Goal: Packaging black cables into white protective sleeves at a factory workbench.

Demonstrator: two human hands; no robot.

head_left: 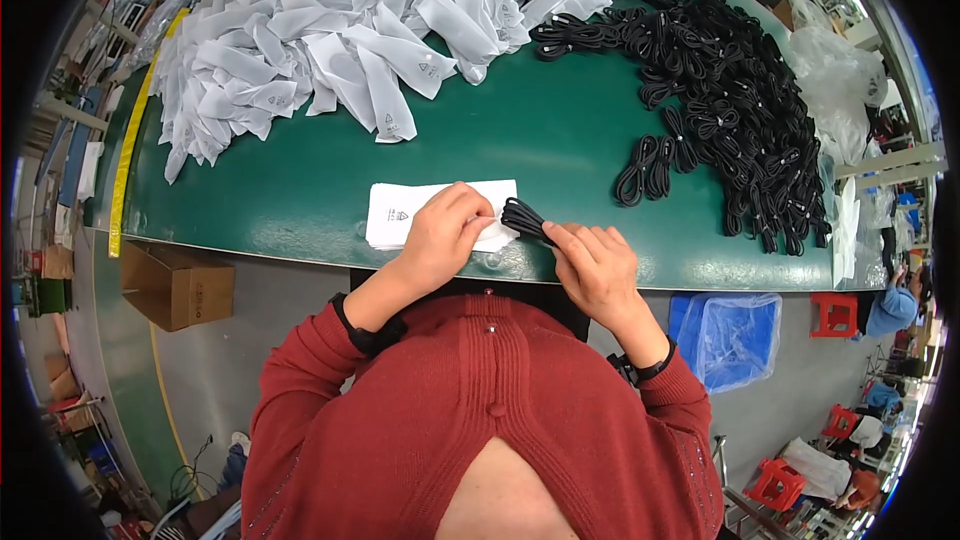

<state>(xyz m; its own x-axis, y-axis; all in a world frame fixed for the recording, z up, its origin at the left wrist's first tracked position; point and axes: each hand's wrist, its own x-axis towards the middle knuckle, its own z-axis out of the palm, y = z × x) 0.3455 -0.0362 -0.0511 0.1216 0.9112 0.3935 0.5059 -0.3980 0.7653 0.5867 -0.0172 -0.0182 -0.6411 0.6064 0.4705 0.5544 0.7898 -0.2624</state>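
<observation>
A stack of flat white bags (388, 202) lies at the table's near edge, in front of me. My left hand (443, 230) rests over the stack and pinches the open end of the top bag between thumb and fingers. My right hand (597, 268) grips a coiled black cable (524, 219), its looped end pointing at that bag's mouth. Whether the loop's tip is just inside the bag or only beside it I cannot tell. Right of the stack, a few coiled black cables (645, 170) lie apart from a large pile of them (735, 110).
Filled white bags (340, 40) are heaped along the far left of the green table (520, 130). Yellow tape (140, 135) marks its left side. Clear plastic bags (835, 75) lie at the right edge. On the floor are a cardboard box (180, 285) and a lined blue bin (725, 340).
</observation>
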